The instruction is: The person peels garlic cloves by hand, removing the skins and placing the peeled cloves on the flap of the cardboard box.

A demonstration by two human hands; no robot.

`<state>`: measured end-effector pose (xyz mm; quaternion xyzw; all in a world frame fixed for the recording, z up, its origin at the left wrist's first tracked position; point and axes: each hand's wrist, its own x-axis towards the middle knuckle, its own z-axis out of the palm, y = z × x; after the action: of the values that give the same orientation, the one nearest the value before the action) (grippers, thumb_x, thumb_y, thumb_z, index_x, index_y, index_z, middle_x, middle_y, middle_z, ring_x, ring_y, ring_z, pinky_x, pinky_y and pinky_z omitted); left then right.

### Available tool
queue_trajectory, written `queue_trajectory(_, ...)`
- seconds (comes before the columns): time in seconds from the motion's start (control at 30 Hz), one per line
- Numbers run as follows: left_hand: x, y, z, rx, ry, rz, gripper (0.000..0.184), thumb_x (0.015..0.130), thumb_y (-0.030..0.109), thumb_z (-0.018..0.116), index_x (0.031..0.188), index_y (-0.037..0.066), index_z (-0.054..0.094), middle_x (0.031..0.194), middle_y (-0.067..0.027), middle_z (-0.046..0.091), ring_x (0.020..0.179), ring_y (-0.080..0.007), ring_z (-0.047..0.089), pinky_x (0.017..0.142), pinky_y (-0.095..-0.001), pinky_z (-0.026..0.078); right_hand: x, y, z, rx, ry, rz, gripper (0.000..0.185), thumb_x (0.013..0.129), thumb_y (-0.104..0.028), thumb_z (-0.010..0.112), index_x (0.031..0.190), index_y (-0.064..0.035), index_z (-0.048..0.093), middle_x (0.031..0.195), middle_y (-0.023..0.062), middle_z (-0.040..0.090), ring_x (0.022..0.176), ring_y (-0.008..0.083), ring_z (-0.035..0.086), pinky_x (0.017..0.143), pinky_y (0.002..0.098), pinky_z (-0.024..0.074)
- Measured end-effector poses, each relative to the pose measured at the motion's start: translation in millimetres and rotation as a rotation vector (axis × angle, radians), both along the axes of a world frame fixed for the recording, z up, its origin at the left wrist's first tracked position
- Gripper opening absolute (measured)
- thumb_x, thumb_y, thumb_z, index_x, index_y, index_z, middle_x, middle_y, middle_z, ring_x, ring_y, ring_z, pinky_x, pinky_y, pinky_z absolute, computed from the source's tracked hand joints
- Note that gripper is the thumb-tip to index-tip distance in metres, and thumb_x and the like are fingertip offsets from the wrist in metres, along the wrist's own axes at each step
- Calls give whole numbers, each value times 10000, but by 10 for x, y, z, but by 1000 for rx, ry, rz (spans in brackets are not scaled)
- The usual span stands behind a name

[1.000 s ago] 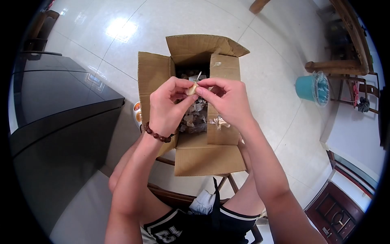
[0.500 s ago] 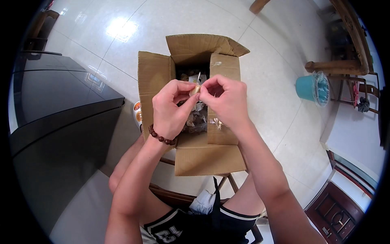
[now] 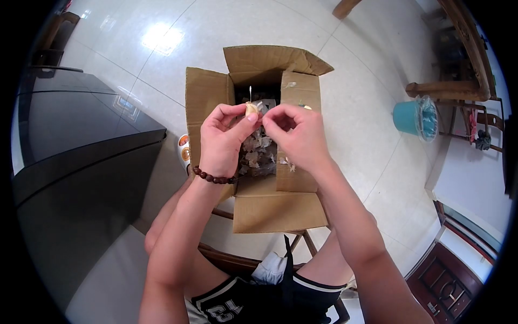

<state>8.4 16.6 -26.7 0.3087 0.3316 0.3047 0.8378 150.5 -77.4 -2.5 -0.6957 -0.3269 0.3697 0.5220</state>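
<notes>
Glossy floor tiles (image 3: 362,135) frame the open cardboard box (image 3: 280,215), and above it the left hand (image 3: 222,137) pinches a pale clove-like piece (image 3: 251,109); now the right hand (image 3: 300,132) edges just aside, fingertips bunched, hold unclear, leaving 1 hand carrying the piece.

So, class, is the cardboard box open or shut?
The cardboard box is open: its flaps are spread outward, and crumpled scraps show inside.
</notes>
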Motion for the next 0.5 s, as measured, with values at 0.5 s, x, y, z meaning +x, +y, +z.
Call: queue_trajectory(0.5,-5,19,120,349,146,-110,231,848,-58,806,1007,-18,643,1090,-120,715,1007,-164,710,892,-291,596,54,26,-19,206,-25,-16,101,900,-55,767,981,5,778,894,69,742,732,107,693,650,240,544)
